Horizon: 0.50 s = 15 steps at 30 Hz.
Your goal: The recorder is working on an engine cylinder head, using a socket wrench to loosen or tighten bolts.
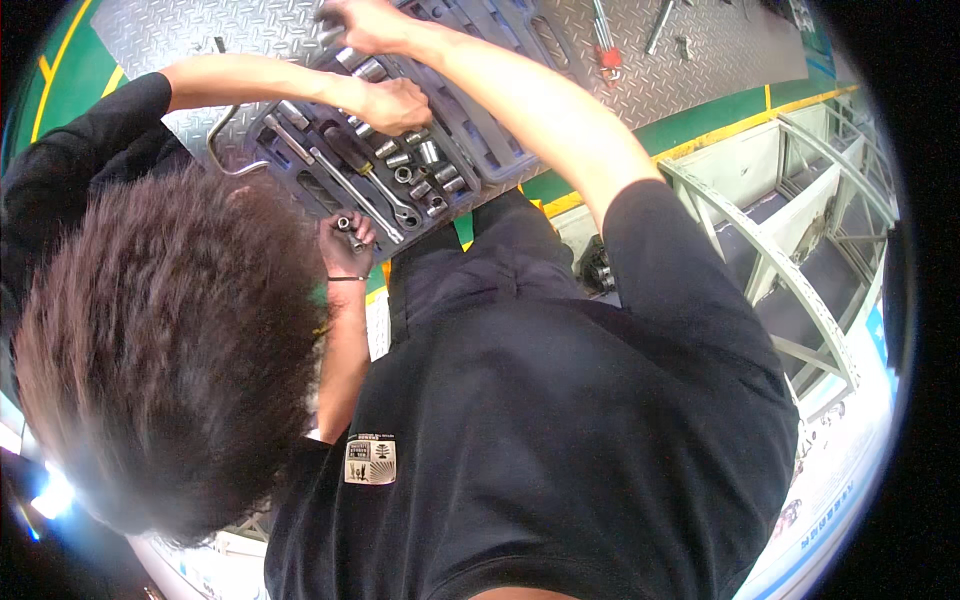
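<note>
Socket set case [480, 150]: both hands [395, 105] among sockets [425, 165].

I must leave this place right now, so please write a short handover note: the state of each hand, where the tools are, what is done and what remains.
Left hand: shut on a small socket, held just in front of the near edge of the tool case.
Right hand: on the far part of the case; its grip cannot be told.
A co-worker's hand rests on the case, above the rows of sockets.
The ratchet wrench lies in its seat. The case lies open on the checker plate.
Done: one socket is out.
Left: it is not in any seat yet.
</note>
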Each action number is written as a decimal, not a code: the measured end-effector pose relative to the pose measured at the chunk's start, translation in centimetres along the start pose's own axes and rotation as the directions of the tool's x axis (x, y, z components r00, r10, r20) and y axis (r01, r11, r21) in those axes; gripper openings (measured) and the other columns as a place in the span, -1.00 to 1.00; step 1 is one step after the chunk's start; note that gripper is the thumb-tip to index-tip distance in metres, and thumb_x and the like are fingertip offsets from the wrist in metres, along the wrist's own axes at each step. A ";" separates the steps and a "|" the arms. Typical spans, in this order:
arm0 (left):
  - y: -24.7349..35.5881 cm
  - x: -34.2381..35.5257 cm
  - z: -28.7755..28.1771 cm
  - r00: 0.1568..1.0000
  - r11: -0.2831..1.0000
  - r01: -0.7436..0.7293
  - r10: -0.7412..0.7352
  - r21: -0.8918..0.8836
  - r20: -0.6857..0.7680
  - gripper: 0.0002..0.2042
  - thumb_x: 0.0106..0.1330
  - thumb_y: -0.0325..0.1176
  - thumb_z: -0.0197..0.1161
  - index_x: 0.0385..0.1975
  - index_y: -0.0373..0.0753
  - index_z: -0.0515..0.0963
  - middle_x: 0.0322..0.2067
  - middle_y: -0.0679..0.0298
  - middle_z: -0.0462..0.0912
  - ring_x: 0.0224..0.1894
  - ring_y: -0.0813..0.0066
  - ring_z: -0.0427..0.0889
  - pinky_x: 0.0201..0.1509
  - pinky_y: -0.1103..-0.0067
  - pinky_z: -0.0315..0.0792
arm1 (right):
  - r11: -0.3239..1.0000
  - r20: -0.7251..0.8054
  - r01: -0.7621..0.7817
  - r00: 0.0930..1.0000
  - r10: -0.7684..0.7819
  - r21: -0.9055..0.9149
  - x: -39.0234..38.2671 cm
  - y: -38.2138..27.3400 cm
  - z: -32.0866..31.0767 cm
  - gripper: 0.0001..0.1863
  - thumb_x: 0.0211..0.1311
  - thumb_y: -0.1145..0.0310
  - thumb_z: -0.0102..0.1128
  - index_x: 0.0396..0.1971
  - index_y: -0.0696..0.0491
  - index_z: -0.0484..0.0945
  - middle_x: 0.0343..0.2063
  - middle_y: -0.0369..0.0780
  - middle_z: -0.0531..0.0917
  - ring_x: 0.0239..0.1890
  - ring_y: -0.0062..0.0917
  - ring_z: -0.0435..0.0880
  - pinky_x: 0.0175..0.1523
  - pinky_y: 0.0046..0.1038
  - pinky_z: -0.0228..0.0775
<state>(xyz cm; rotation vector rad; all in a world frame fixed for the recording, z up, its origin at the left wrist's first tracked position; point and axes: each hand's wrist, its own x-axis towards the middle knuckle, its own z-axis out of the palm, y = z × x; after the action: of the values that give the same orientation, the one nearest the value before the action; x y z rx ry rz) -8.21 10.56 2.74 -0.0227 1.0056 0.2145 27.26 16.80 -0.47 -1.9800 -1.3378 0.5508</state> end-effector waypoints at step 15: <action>-1.8 0.0 -1.1 0.994 0.999 0.001 -0.006 -0.042 -0.109 -0.82 0.12 -0.23 0.04 -0.58 -0.20 0.38 -0.60 0.29 0.28 -0.57 0.48 0.22 -0.52 0.59 0.13 | 0.979 0.102 0.203 0.974 -0.201 -0.001 -1.9 0.0 5.4 -0.61 -0.14 0.51 0.19 -0.18 0.09 0.54 -0.16 -0.11 0.54 -0.06 -0.17 0.52 -0.04 -0.25 0.40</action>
<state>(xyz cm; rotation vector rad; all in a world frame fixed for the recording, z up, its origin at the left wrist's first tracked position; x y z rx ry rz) -8.77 8.71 2.04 -0.0752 1.1102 0.2334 22.95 16.65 -4.18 -1.8183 -1.5873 0.5538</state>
